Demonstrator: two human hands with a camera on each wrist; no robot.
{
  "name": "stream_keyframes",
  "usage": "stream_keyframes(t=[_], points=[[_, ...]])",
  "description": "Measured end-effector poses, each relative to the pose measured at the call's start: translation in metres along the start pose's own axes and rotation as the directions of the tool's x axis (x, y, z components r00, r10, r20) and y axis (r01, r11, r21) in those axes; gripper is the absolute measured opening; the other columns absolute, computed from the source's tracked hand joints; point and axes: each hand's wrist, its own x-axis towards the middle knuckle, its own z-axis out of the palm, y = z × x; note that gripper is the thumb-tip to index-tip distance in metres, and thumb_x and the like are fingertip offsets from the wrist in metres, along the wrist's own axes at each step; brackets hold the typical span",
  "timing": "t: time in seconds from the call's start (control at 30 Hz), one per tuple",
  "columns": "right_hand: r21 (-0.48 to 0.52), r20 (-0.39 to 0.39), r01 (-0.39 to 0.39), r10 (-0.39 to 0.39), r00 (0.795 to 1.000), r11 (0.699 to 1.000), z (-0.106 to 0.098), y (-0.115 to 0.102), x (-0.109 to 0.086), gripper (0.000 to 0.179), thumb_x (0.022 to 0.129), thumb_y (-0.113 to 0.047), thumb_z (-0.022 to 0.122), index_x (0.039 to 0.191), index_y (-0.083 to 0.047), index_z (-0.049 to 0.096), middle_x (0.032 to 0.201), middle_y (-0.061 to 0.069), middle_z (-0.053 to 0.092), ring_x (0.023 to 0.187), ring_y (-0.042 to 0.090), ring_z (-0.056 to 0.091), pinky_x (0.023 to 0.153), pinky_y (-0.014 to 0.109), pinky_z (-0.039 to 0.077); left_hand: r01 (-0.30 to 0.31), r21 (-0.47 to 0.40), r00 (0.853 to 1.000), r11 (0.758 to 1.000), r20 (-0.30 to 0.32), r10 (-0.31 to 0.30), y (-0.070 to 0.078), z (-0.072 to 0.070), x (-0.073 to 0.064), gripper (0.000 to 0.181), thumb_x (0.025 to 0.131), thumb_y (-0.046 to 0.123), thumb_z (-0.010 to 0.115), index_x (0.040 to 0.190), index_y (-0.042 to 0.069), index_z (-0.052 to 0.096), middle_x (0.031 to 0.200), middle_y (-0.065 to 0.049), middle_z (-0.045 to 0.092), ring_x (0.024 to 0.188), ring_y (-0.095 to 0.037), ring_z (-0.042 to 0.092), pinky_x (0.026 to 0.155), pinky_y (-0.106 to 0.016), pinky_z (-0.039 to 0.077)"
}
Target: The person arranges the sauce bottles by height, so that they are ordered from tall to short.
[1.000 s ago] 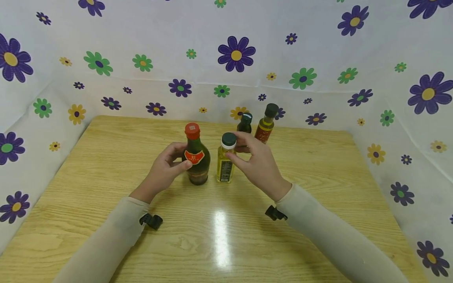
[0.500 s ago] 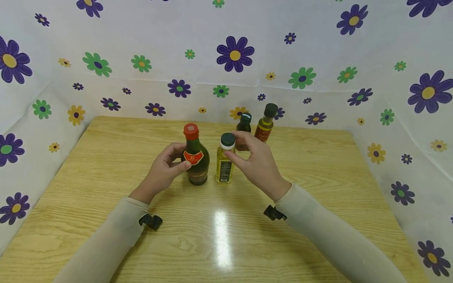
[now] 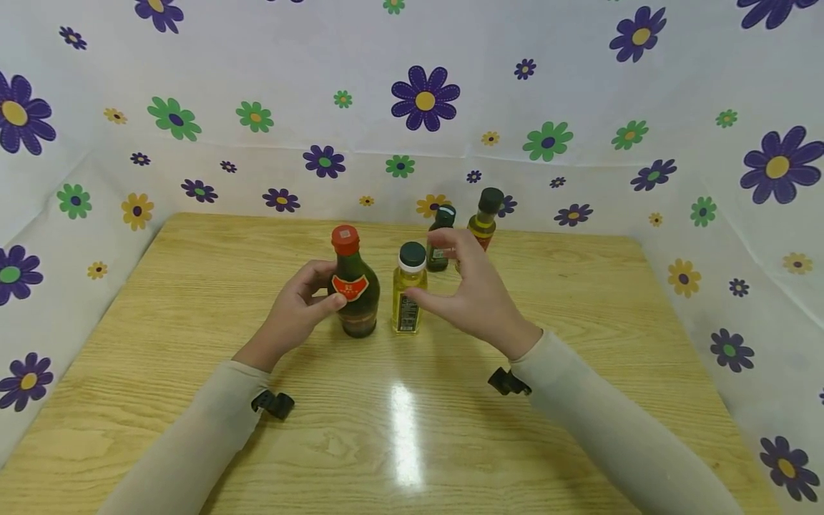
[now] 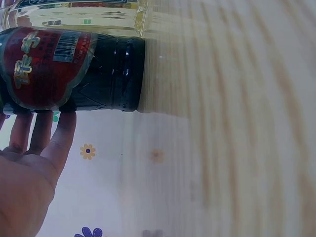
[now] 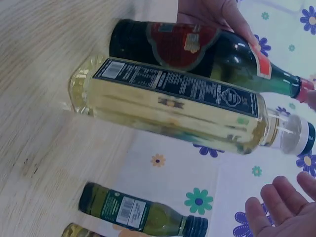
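Observation:
My left hand [image 3: 295, 309] grips a dark green glass bottle with a red cap [image 3: 357, 309], thumb on the front by its red neck label. In the left wrist view its fingers [image 4: 61, 138] lie along the bottle's side. Just right of it a clear bottle of yellow oil [image 3: 400, 286] with a dark green cap stands upright. My right hand [image 3: 479, 300] is spread beside the oil bottle, its thumb overlapping it in the head view. The right wrist view shows the right fingers [image 5: 279, 200] apart from the glass, with a gap beyond the cap.
Behind the right hand stand a small dark green bottle [image 3: 440, 250] and a taller bottle with a dark cap and red label [image 3: 488, 214]. The wooden table [image 3: 193, 286] ends at a flower-printed cloth [image 3: 277, 57] behind and at the sides.
My right hand has come off the oil bottle's neck, its fingers parting and drawing back to the right. The left hand and the bottles have stayed in place.

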Motion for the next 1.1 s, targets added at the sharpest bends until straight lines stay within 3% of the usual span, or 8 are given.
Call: stream_keyframes(t=[0.13,0.3,0.5,0.73,0.93,1.1], points=[[0.027,-0.064,0.047,-0.046,0.997,0.999,-0.007,0.008,-0.001,0.071,0.084,-0.018,0.086,0.142,-0.006,0.046,0.141,0.009,0.053,0.131,0.025,0.052,0.11,0.046,0.044,0.003,-0.003,1.0,1.0,-0.001,-0.003,0.001,-0.001,0.0,0.043,0.101,0.013,0.069,0.141,0.008,0.054,0.136,-0.006,0.058,0.124,-0.019,0.057,0.099,-0.026,0.052],[0.008,-0.164,0.058,-0.056,0.985,0.998,-0.017,0.02,-0.001,0.064,0.087,-0.012,0.082,0.14,-0.004,0.048,0.131,0.012,0.056,0.114,0.024,0.057,0.097,0.042,0.05,0.0,-0.008,1.0,1.0,-0.002,0.0,0.001,-0.001,0.0,0.044,0.1,0.013,0.07,0.141,0.009,0.054,0.135,-0.005,0.059,0.124,-0.019,0.057,0.099,-0.026,0.052],[-0.017,-0.251,0.004,-0.009,0.968,1.0,-0.025,0.039,0.0,0.052,0.091,-0.007,0.076,0.135,0.002,0.05,0.125,0.021,0.055,0.107,0.031,0.058,0.09,0.042,0.053,0.002,-0.009,1.0,1.0,-0.003,-0.002,0.0,0.0,-0.001,0.044,0.1,0.012,0.07,0.141,0.008,0.054,0.135,-0.004,0.059,0.123,-0.019,0.057,0.099,-0.026,0.052],[0.005,-0.359,-0.085,0.081,0.93,0.996,-0.036,0.07,0.004,0.041,0.093,-0.005,0.072,0.126,0.006,0.051,0.111,0.019,0.053,0.103,0.033,0.054,0.091,0.045,0.05,-0.003,-0.006,1.0,1.0,-0.006,0.003,0.001,0.0,-0.001,0.044,0.1,0.01,0.069,0.141,0.007,0.054,0.135,-0.005,0.058,0.122,-0.018,0.057,0.098,-0.025,0.052],[0.058,-0.367,-0.184,0.193,0.91,0.981,-0.041,0.1,0.007,0.043,0.095,-0.011,0.073,0.128,0.003,0.05,0.116,0.023,0.054,0.104,0.03,0.056,0.09,0.045,0.052,-0.001,-0.012,1.0,1.0,-0.007,0.001,0.001,0.001,0.0,0.044,0.1,0.01,0.07,0.141,0.006,0.053,0.134,-0.004,0.058,0.123,-0.019,0.057,0.098,-0.024,0.052],[0.119,-0.286,-0.268,0.292,0.913,0.956,-0.043,0.115,0.012,0.052,0.097,-0.019,0.072,0.138,0.002,0.047,0.133,0.02,0.053,0.122,0.033,0.056,0.103,0.049,0.051,-0.002,-0.006,1.0,1.0,-0.008,0.002,0.0,0.001,0.0,0.043,0.1,0.009,0.069,0.14,0.007,0.054,0.134,-0.004,0.059,0.122,-0.018,0.057,0.098,-0.024,0.052]])
